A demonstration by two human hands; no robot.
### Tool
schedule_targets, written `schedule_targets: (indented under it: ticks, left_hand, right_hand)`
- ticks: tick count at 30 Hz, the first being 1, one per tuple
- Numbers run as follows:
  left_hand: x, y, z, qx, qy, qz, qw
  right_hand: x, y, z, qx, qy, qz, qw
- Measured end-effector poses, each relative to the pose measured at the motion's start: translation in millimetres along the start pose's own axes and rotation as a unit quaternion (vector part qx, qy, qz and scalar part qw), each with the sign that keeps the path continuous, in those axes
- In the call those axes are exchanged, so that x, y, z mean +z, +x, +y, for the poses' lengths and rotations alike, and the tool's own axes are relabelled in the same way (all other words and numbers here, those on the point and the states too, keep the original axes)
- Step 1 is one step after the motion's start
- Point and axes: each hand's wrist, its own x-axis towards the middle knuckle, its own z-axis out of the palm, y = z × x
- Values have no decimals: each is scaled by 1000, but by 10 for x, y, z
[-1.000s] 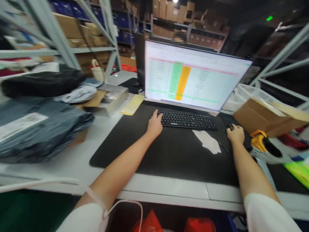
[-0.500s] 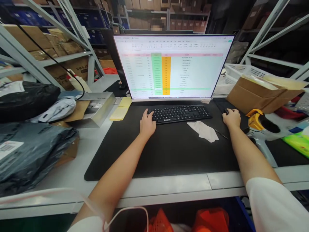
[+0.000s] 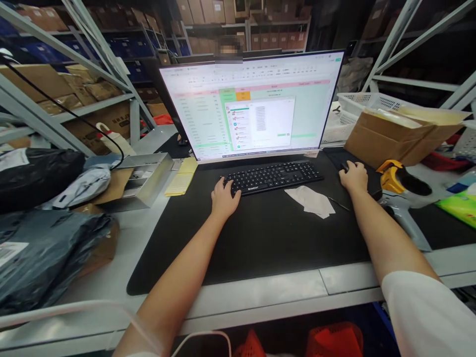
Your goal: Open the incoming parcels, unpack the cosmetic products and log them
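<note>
My left hand (image 3: 224, 196) rests at the left end of a black keyboard (image 3: 273, 176), fingers on the keys, holding nothing. My right hand (image 3: 353, 177) lies curled over a black mouse (image 3: 344, 167) on the black desk mat (image 3: 260, 233). Behind the keyboard a wide monitor (image 3: 253, 106) shows a spreadsheet with a white dialog window in the middle. A crumpled white paper (image 3: 310, 201) lies on the mat between my hands, with a thin dark pen (image 3: 339, 204) beside it.
A yellow and black barcode scanner (image 3: 401, 181) stands right of the mouse, beside an open cardboard box (image 3: 394, 136) and a white basket (image 3: 366, 104). On the left lie grey and black mailer bags (image 3: 40, 248), a metal tray (image 3: 147, 181) and yellow notes (image 3: 182, 178). Shelving surrounds the desk.
A white dialog window has opened on the monitor over the spreadsheet. My view has steadied and dropped a little; both hands stay on the keyboard and the mouse.
</note>
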Motion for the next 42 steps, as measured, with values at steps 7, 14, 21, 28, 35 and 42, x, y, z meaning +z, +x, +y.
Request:
schedule_targets:
  ticks: [7, 14, 21, 28, 35, 42]
  left_hand:
    - [24, 34, -27, 20, -28, -8, 999]
    - [12, 27, -27, 17, -31, -7, 999]
    - [-13, 10, -12, 9, -20, 1, 1000]
    - [-22, 14, -11, 4, -19, -4, 1000]
    - [-4, 19, -24, 7, -16, 0, 1000]
    - [17, 21, -27, 7, -15, 6, 1000]
  right_hand:
    - [-43, -11, -26, -17, 2, 8, 1000]
    - [-28, 4, -18, -7, -16, -19, 1000]
    - [-45, -6, -43, -6, -5, -24, 1000]
    - [-71, -21, -72, -3, -1, -24, 1000]
    - [-58, -29, -63, -7, 2, -18, 1000]
    - [-71, -27, -49, -12, -1, -23, 1000]
